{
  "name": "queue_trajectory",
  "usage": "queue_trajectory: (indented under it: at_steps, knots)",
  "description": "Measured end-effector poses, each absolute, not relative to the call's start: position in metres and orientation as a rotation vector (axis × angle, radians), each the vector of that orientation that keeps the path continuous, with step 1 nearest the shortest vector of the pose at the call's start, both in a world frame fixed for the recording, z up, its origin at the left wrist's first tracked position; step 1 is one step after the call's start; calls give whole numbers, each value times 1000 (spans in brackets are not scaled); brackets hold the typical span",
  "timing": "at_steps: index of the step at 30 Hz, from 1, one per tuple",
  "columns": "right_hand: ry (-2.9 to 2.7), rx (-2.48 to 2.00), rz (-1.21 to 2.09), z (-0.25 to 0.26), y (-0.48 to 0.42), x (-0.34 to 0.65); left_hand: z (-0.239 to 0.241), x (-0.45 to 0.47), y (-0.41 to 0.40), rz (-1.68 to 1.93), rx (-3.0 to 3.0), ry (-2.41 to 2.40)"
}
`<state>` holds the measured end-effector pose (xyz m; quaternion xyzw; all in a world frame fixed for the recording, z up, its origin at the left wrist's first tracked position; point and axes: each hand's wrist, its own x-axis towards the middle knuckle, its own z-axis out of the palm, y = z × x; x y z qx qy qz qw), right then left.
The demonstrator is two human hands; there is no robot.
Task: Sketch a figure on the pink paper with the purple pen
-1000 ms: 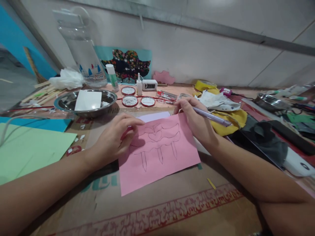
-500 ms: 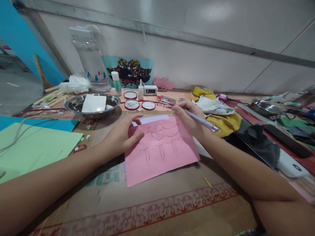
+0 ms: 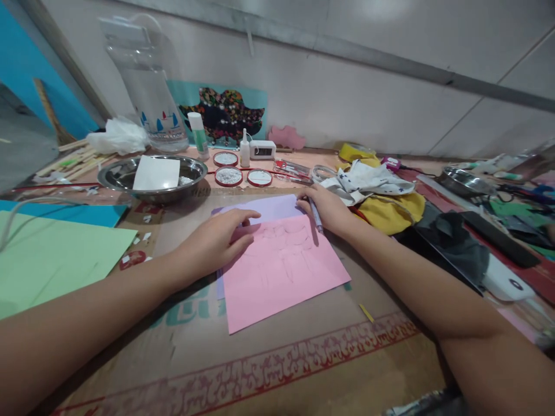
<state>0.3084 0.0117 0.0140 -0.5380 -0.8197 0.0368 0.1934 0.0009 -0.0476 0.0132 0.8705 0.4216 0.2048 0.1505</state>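
Note:
A pink paper sheet (image 3: 281, 271) with a faint pencil drawing lies on the cardboard-covered table (image 3: 277, 358), over a lilac sheet (image 3: 277, 207). My left hand (image 3: 214, 242) rests on the pink sheet's left edge, fingers stretched forward and pressing down. My right hand (image 3: 327, 208) sits at the sheet's top right corner, closed around a pen (image 3: 316, 218) whose tip points down toward the paper.
A steel bowl (image 3: 191, 172) holding a white card stands at the back left, with three red-rimmed lids (image 3: 229, 176), a glue bottle (image 3: 245, 151) and a clear jug (image 3: 150, 98) behind. Green paper (image 3: 52, 260) lies left. Yellow and white cloth (image 3: 385, 196) and dark items crowd the right.
The pen has swung from lying out to the right to pointing down at the paper's top right corner. My left hand has flattened on the sheet. The lilac sheet shows more.

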Motion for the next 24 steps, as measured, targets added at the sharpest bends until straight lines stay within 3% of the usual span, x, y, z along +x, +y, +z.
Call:
queue_trajectory:
  at_steps: [16, 21, 24]
  knots:
    - [-2267, -1505, 138, 25, 19, 317, 16, 3, -47, 689, 2636, 1128]
    - [-2077, -1412, 454, 53, -6, 297, 17, 5, -57, 572, 2726, 969]
    - [-2294, -1142, 605, 64, -32, 279, 14, 7, -58, 426, 2694, 943]
